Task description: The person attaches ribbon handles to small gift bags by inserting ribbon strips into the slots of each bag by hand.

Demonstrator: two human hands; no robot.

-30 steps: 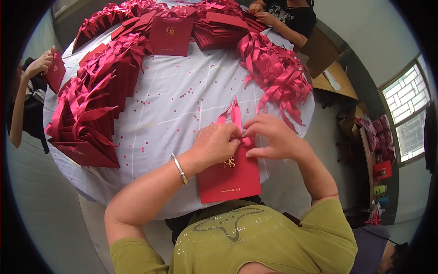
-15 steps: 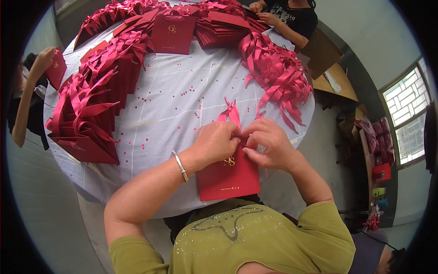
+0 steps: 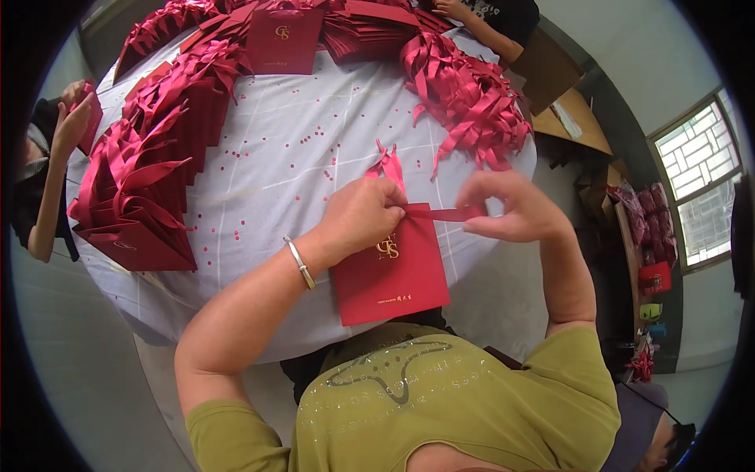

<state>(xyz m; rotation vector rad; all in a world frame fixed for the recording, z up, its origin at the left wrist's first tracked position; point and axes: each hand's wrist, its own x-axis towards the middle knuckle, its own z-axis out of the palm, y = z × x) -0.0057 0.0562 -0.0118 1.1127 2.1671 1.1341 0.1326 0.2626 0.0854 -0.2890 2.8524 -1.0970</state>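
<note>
A flat red paper bag (image 3: pixel 393 275) with gold print lies at the table's near edge, its bottom toward me. My left hand (image 3: pixel 363 214) is closed in a pinch at the bag's top edge, on the ribbon there. From that spot a red ribbon (image 3: pixel 435 213) runs taut to the right. My right hand (image 3: pixel 511 206) pinches its far end between thumb and fingers, off the bag's right side. Beyond my left hand, a pink-red ribbon loop (image 3: pixel 387 164) lies on the cloth above the bag.
A loose heap of ribbons (image 3: pixel 472 102) lies at the far right. Rows of ribboned red bags (image 3: pixel 149 173) line the left side, with another bag (image 3: pixel 285 43) at the back. Small red dots dot the white tablecloth (image 3: pixel 275 157). Other people work at the left and far right.
My right hand has moved right, away from my left hand, drawing the ribbon out straight. My left hand stays at the bag's top. The whole view has shifted slightly.
</note>
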